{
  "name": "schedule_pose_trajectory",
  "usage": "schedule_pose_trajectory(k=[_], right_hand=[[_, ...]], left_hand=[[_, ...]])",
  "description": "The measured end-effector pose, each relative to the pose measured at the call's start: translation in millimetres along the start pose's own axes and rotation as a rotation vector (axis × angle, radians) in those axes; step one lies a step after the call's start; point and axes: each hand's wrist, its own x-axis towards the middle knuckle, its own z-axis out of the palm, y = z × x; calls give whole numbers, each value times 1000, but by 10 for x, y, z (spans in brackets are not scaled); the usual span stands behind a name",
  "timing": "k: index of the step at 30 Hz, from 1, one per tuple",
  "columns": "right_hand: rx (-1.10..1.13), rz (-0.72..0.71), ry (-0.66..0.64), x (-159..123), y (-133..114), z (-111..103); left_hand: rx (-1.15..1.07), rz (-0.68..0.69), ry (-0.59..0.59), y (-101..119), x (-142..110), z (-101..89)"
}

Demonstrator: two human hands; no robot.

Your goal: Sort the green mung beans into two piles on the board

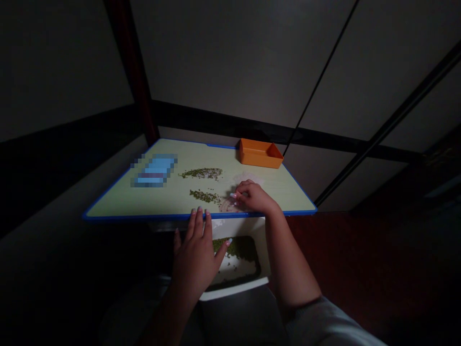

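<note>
My left hand (197,254) has its fingers stretched out, with the fingertips at the blue front edge of the small table (115,202) and the thumb over a white bin (236,291). Small green beans or seeds (236,247) lie inside that bin, below the edge. On the tabletop my right hand (250,194) is curled in a pinch; whatever its fingers hold is too small to make out. Just left of it lies a small heap of green and brown beans (204,196). A second, longer heap (201,173) lies farther back.
An orange open box (261,156) stands at the table's back right corner. A blurred, light blue flat item (156,170) lies on the left. Pale wall panels (230,57) rise behind the table, and a dark red floor (334,259) shows at the right.
</note>
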Motion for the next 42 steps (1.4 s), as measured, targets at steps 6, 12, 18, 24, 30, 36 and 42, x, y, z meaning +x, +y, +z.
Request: schedule_pose_trajectory(k=[6, 12, 18, 24, 30, 36, 42], right_hand=[[15, -1, 35, 7, -15, -14], [-29, 14, 51, 12, -1, 9], [-14, -18, 23, 30, 56, 52], [-1, -34, 27, 26, 55, 44], [-23, -21, 42, 17, 25, 28], [-125, -17, 12, 37, -71, 47], [-282, 58, 10, 36, -101, 36]], left_hand=[[-1, 6, 9, -14, -5, 19], [17, 3, -13, -17, 1, 19], [41, -10, -34, -9, 9, 11], [34, -17, -32, -8, 18, 15], [29, -13, -24, -24, 8, 31], [38, -1, -16, -22, 14, 35], [56, 0, -27, -31, 5, 35]])
